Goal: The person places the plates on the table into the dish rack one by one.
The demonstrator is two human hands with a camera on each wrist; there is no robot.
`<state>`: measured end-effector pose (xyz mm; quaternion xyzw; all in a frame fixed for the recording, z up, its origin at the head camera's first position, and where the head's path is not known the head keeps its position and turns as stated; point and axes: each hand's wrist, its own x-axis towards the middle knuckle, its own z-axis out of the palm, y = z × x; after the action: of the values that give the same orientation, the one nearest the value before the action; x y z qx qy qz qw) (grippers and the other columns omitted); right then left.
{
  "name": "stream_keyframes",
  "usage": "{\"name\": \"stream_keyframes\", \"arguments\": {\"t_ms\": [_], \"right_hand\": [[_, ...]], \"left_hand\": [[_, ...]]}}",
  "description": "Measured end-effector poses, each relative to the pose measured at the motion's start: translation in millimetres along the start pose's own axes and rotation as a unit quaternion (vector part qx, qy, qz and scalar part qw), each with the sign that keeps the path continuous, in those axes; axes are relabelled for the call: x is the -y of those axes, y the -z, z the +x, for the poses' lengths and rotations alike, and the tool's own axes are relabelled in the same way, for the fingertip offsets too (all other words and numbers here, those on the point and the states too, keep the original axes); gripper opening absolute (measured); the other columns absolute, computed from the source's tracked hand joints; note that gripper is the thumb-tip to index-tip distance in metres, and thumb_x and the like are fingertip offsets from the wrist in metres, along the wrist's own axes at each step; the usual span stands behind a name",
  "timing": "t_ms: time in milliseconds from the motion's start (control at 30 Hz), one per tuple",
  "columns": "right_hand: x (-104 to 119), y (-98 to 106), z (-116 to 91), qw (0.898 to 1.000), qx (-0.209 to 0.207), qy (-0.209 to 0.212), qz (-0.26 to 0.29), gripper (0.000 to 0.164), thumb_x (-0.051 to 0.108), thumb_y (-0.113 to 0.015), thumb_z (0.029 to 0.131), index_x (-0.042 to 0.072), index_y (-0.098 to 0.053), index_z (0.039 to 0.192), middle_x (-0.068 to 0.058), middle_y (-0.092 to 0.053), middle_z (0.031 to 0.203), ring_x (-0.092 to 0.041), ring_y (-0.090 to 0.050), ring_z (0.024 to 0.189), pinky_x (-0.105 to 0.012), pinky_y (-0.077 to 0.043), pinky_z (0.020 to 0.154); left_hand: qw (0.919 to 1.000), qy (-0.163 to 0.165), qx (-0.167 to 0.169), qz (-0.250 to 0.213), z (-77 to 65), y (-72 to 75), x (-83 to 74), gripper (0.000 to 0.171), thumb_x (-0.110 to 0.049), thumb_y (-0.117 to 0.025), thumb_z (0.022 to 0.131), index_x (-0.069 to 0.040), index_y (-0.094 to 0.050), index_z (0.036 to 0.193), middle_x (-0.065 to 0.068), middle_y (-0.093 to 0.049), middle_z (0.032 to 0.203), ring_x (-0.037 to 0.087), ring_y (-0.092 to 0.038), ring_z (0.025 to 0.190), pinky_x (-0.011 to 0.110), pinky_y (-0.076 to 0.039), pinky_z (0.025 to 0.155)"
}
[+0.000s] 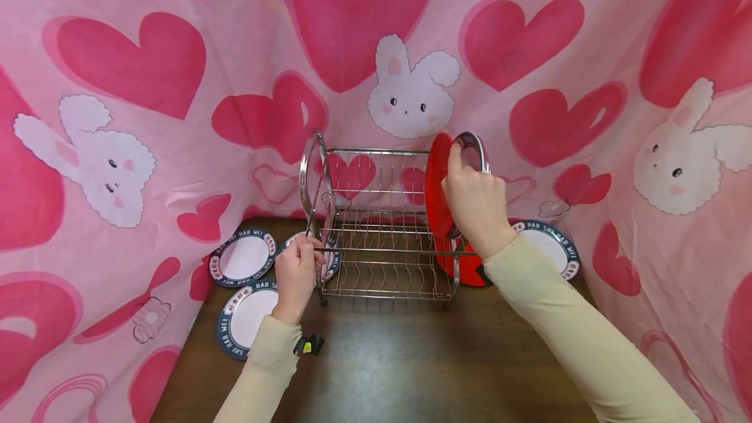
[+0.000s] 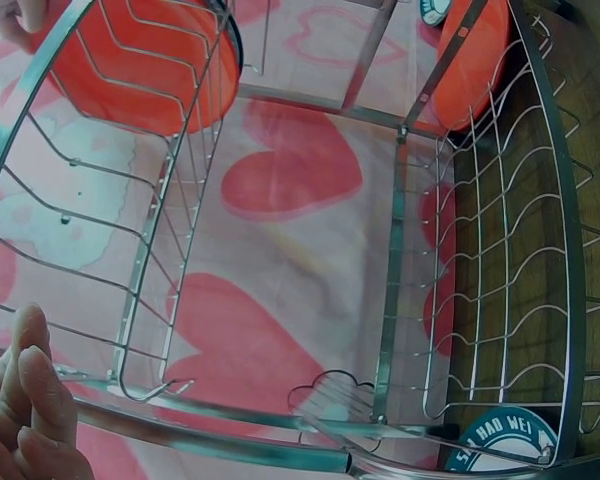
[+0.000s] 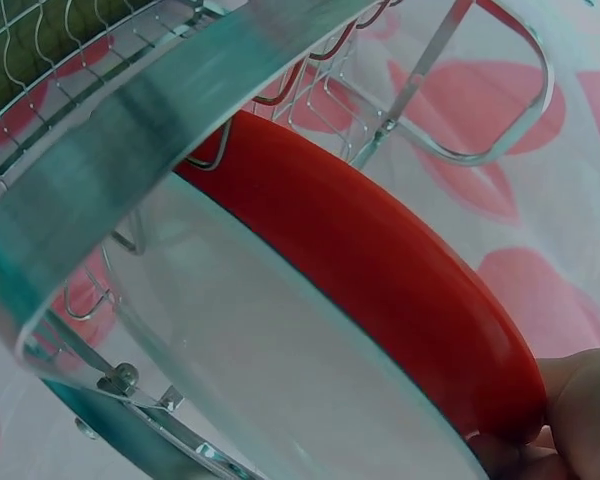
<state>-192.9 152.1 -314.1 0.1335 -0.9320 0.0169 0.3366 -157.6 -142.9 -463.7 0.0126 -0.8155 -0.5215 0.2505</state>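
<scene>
My left hand grips the left front of a two-tier metal dish rack; in the left wrist view its curled fingers are beside the upper rail. The right hand holds the edge of a plate, red outside, which stands on edge at the right end of the upper tier. In the right wrist view this plate shows a white face, with thumb and fingers pinching its rim. Below it, another red plate stands at the right end of the lower tier.
Patterned plates with blue rims lie on the brown table: one far left, one nearer me, one behind the rack's left side, and one at right. A pink cloth with hearts and rabbits hangs around the table.
</scene>
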Motion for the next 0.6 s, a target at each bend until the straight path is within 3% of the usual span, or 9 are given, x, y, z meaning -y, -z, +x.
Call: {"name": "stream_keyframes", "arguments": {"t_ms": [233,400,600], "right_hand": [[0.4,-4.6,-0.5,0.997,-0.062,0.012,-0.042,0.039,0.009,-0.063,0.097,-0.006,-0.064,0.133,-0.019,-0.065,0.067,-0.037,-0.059,0.056,-0.041,-0.044,0.039],[-0.7,-5.9,0.5,0.992,-0.105,0.025,-0.061,0.034,0.008,-0.064,0.096,-0.007,-0.069,0.127,-0.024,-0.072,0.083,-0.039,-0.059,0.074,-0.041,-0.048,0.049],[-4.9,0.9,3.6,0.995,-0.077,0.028,-0.066,0.033,0.009,-0.066,0.097,-0.012,-0.068,0.121,-0.030,-0.068,0.103,-0.040,-0.054,0.086,-0.046,-0.050,0.068]], "left_hand": [[0.9999,-0.008,-0.005,0.003,-0.3,-1.0,-0.6,0.036,-0.014,-0.042,0.105,-0.002,-0.071,0.088,0.008,-0.069,0.064,0.004,-0.058,0.056,0.023,-0.041,0.053],[0.9999,-0.011,-0.007,0.010,-0.6,-1.1,-1.3,0.036,-0.015,-0.042,0.104,-0.002,-0.071,0.088,0.007,-0.070,0.064,0.005,-0.058,0.056,0.026,-0.040,0.054],[0.9999,-0.007,-0.003,0.008,-1.1,-0.4,-1.6,0.037,-0.015,-0.041,0.106,-0.002,-0.071,0.089,0.008,-0.069,0.065,0.008,-0.058,0.056,0.026,-0.040,0.053]]}}
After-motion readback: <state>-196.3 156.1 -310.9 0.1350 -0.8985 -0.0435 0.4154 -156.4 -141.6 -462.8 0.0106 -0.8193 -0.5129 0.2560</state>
